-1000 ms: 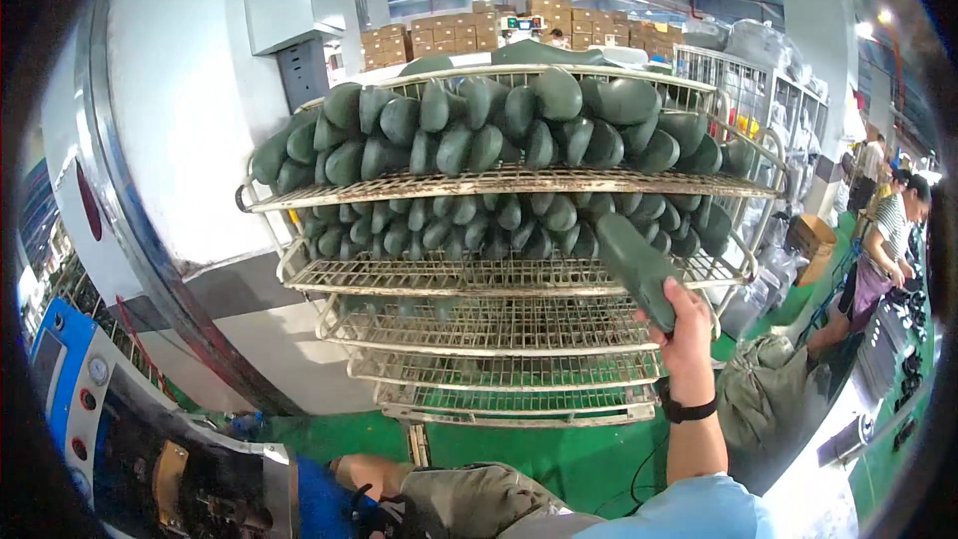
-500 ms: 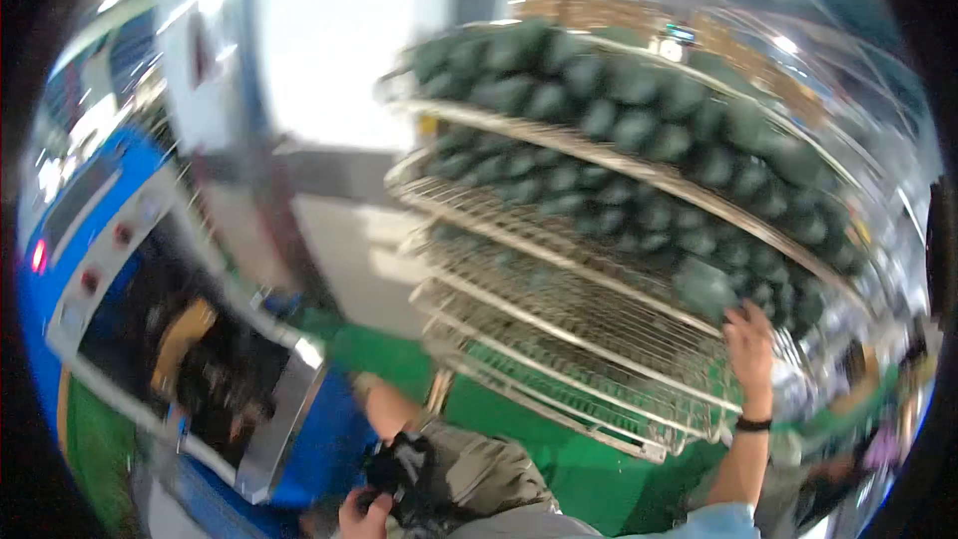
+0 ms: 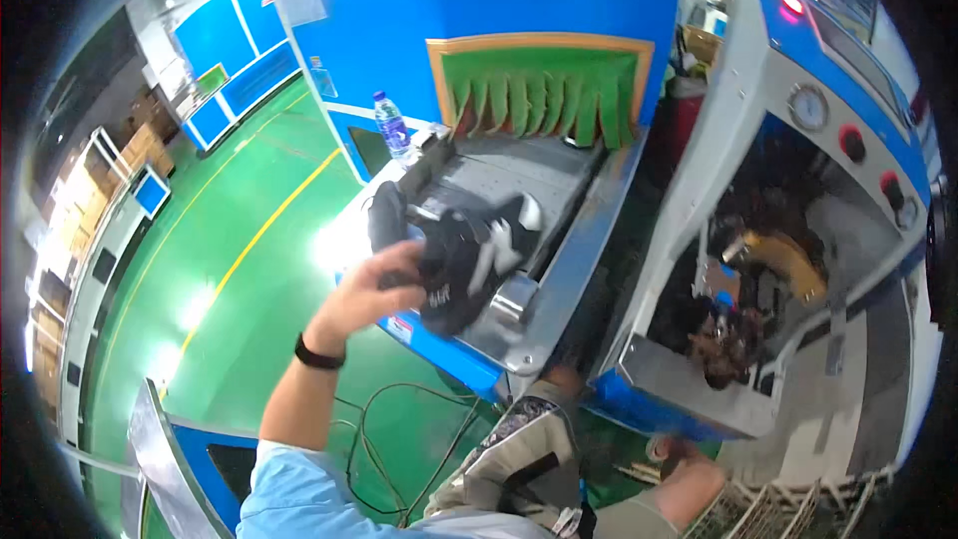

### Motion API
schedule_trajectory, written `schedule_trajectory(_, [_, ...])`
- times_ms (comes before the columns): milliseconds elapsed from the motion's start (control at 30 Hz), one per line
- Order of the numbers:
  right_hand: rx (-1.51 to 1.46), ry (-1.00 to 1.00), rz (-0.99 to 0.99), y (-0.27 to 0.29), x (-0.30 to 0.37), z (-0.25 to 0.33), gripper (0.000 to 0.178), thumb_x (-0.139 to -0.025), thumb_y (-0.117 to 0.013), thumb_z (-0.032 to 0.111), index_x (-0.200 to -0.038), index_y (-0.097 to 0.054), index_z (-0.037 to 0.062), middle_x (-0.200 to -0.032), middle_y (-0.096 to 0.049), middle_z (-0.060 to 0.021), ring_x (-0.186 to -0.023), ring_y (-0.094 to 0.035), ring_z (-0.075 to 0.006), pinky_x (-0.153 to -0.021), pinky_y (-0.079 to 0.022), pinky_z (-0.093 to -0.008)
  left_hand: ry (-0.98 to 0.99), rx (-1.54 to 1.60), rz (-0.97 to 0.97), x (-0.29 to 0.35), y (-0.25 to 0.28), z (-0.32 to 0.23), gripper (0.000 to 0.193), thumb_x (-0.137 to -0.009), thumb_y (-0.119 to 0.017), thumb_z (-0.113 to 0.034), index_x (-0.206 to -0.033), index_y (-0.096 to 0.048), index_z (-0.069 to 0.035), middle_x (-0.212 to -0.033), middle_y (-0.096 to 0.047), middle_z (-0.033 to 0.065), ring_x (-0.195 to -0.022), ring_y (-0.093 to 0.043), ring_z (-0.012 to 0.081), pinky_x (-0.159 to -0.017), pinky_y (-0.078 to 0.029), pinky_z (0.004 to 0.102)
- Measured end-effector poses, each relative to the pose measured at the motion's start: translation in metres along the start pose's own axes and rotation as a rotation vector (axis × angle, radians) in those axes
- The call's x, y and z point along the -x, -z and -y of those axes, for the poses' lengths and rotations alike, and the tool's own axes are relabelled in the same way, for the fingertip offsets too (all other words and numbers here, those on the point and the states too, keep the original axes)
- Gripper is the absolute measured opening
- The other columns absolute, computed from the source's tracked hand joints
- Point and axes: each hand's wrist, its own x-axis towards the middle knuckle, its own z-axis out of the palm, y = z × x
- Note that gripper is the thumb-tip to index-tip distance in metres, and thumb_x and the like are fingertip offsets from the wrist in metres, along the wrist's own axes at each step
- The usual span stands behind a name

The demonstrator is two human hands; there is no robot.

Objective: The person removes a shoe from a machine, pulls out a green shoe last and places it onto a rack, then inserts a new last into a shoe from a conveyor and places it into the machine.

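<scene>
My left hand point(image 3: 384, 284), with a dark band on its wrist, reaches in from the lower left. Its bent fingers and thumb are at the near side of black shoes point(image 3: 454, 265) with white soles, and appear to grip them. The shoes are partly blurred and overlap each other, over the near end of a grey conveyor bed point(image 3: 529, 165). Whether they rest on it is hard to tell. A shiny metal cylinder point(image 3: 514, 297) is next to the shoes. My right hand is outside the picture.
Beyond the conveyor, green strip flaps point(image 3: 544, 90) hang in a blue machine's opening. A water bottle point(image 3: 392, 125) stands on its left edge. At right is a blue-and-grey machine point(image 3: 758, 130) with a gauge and red knobs. Loose cables point(image 3: 364, 429) lie on the green floor. Rack wires point(image 3: 788, 509) show at lower right.
My view has swung left, from the rack of dark green forms to the conveyor. My left hand and the black shoes have come up over its end. My right hand has left the picture.
</scene>
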Motion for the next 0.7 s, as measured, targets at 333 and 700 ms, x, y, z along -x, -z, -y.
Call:
schedule_trajectory(333, [-0.557, 0.291, 0.653, -0.086, -0.085, 0.158, 0.033, -0.097, -0.063, 0.029, -0.118, -0.072, 0.0058, -0.115, -0.071, -0.0213, -0.102, -0.068, -0.0393, -0.092, -0.053, -0.0448, 0.206, -0.902, -0.179, -0.079, 0.045, 0.113, 0.044, -0.078, -0.076, -0.045, -0.095, -0.075, -0.005, -0.093, -0.068, 0.0173, -0.104, -0.061, 0.0347, -0.09, -0.05, 0.0431])
schedule_trajectory(700, [-0.847, 0.812, 0.644, -0.153, -0.078, 0.25, 0.029, -0.095, -0.065, 0.023, -0.105, -0.073, -0.0031, -0.099, -0.073, -0.0213, -0.089, -0.069, -0.0385, -0.083, -0.055, -0.0437, 0.276, -0.978, -0.464, 0.32, 0.095, 0.051, 0.034, -0.066, -0.083, -0.035, -0.074, -0.071, -0.004, -0.088, -0.069, 0.0092, -0.119, -0.054, 0.0349, -0.104, -0.044, 0.0446])
